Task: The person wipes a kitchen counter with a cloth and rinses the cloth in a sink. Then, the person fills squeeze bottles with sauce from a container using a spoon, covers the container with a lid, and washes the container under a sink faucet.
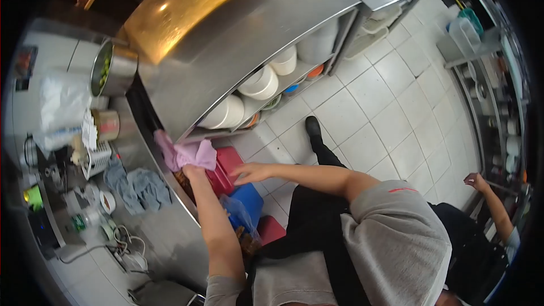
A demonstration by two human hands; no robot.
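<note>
Standing in a kitchen on pale floor tiles, between a long steel counter at the left and loaded shelving at the right. Gripping a pink cloth with the left hand — clamping on its bunched folds, though hiding most of the fingers under the fabric — beside the counter's inner edge. Holding the right hand apart from the left, with open, extended fingers, right by a red container; not showing clearly whether touching it. Having a blue container just below that in view, next to a clear plastic bag. Facing a steel-topped unit ahead, and looking down on white tubs along its open shelf. Showing, on and around the counter at the left, a crumpled grey-blue cloth, a small white basket, a clear bottle lying near a white cable, and — farther up — a steel pot with green pieces inside, near a pile of white plastic bags. Sharing the room with a dark-clothed co-worker at the right, well apart, raising one bare hand near the shelving.
</note>
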